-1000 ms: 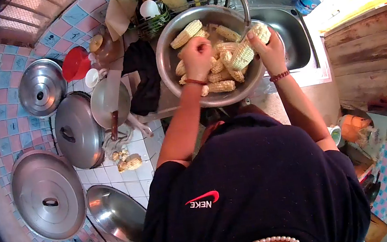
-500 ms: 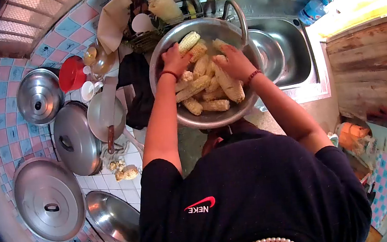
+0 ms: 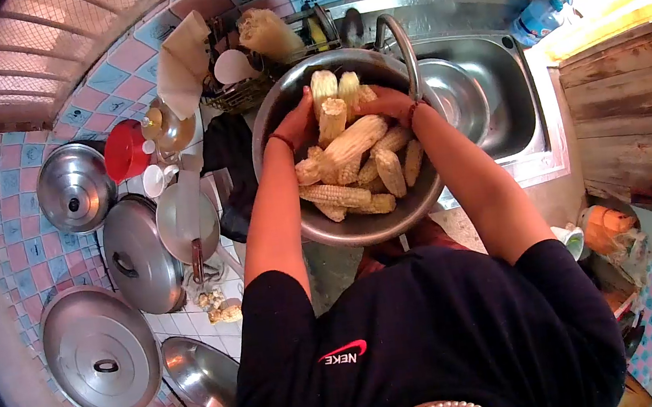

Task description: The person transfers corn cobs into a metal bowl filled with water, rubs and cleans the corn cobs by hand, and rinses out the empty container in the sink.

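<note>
On opposite sides of the piled corn cobs (image 3: 351, 142), the left hand (image 3: 298, 120) and the right hand (image 3: 389, 104) reach into a wide metal bowl (image 3: 382, 226); the left lies along the inner wall, fingers bent towards the pile; the right curves in over the cobs at the far side, near an almost upright pale cob (image 3: 347, 87); its fingertips are hidden, and I cannot tell whether either hand grips a cob.

Each cob should be light and stiff, knobbly under the fingers and perhaps slick if wet; a hard squeeze could bruise the kernels, so the thick middle looks the surest hold, better than the tapering tip; the full bowl is likely much heavier and would want both hands at its rim.

Both arms stretch forward, elbows slightly bent; the left forearm crosses the bowl's left edge, the right its right edge, with the wrist turned inward.

Beyond, a curved tap (image 3: 409, 55) arches by the bowl's right rim, beside the sink (image 3: 514, 111); black cloth (image 3: 229, 154) lies just left of the bowl; farther left, a knife (image 3: 189, 208) rests across a pan (image 3: 170, 228).
</note>
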Available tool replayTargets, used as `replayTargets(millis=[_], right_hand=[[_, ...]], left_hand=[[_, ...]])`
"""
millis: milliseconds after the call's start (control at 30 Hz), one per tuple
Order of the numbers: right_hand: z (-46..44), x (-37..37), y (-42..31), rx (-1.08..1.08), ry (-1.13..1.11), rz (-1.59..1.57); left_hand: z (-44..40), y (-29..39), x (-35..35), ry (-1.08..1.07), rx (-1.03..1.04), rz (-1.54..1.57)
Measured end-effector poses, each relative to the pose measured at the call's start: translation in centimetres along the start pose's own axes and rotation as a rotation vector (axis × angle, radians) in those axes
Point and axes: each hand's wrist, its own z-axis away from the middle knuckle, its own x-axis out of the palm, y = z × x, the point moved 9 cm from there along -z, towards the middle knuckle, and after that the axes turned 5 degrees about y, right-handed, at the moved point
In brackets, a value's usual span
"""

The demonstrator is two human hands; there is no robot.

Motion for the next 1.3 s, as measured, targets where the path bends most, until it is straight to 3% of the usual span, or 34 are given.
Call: replayTargets(millis=[33, 133, 167, 233, 333, 400, 467, 533, 600, 667, 767, 900, 933, 1000, 1033, 1067, 1133, 1300], right_hand=[[0.6, 0.0, -0.7, -0.068, 0.016, 0.052], [3.1, -0.4, -1.5, -0.116, 0.114, 0.295], [4.3, -0.3, -2.4, -0.108, 0.163, 0.403], [6.5, 0.4, -4.3, -0.089, 0.311, 0.624], [7.6, 0.6, -4.5, -0.549, 0.558, 0.993], [10.4, 3.1, -5.6, -0.701, 0.636, 1.091], [12.9, 7.5, -8.4, -0.802, 0.641, 1.198], [10.9, 10.9, -7.8, -0.556, 0.507, 1.321], [8.3, 12.6, -6.0, -0.268, 0.379, 1.474], [6.5, 11.4, -5.7, -0.199, 0.349, 1.294], [5.7, 8.6, -4.7, -0.270, 0.324, 0.990], [10.4, 7.1, -7.1, -0.409, 0.434, 0.580], [11.4, 6.3, -7.2, -0.457, 0.473, 0.469], [12.9, 5.6, -6.5, -0.351, 0.374, 0.098], [14.6, 6.0, -6.9, -0.310, 0.348, -0.071], [15.9, 6.2, -6.9, -0.271, 0.323, -0.242], [17.3, 6.6, -7.2, -0.277, 0.265, -0.298], [19.2, 7.5, -6.2, -0.175, 0.163, -0.479]], left_hand=[[1.8, 0.6, 2.5, -0.109, 0.047, 0.160], [2.8, 2.8, 1.4, -0.325, 0.282, -0.258], [3.7, 3.7, 1.8, -0.161, 0.279, -0.511], [5.3, 5.1, 3.1, -0.067, 0.331, -0.823], [6.7, 6.0, 2.2, 0.102, 0.415, -1.073], [7.2, 5.4, 0.0, 0.308, 0.497, -1.194], [6.4, 3.8, -2.7, 0.362, 0.436, -1.053], [7.5, 2.4, -3.5, 0.496, 0.404, -0.928], [6.1, 0.9, -5.4, 0.463, 0.415, -0.484], [8.3, 0.7, -4.2, 0.436, 0.429, -0.219], [10.9, 2.3, -3.3, 0.450, 0.461, -0.643], [15.8, 5.0, 0.9, 0.588, 1.131, -1.256], [16.2, 5.2, 1.7, 0.517, 1.045, -1.154], [16.3, 5.0, 3.1, 0.372, 0.871, -0.959], [14.8, 3.9, 2.8, 0.187, 0.740, -0.533], [15.9, 4.1, 4.6, 0.147, 0.714, -0.404], [17.9, 4.1, 8.0, 0.058, 0.647, -0.154], [18.6, 4.9, 11.4, 0.018, 0.785, -0.216]])
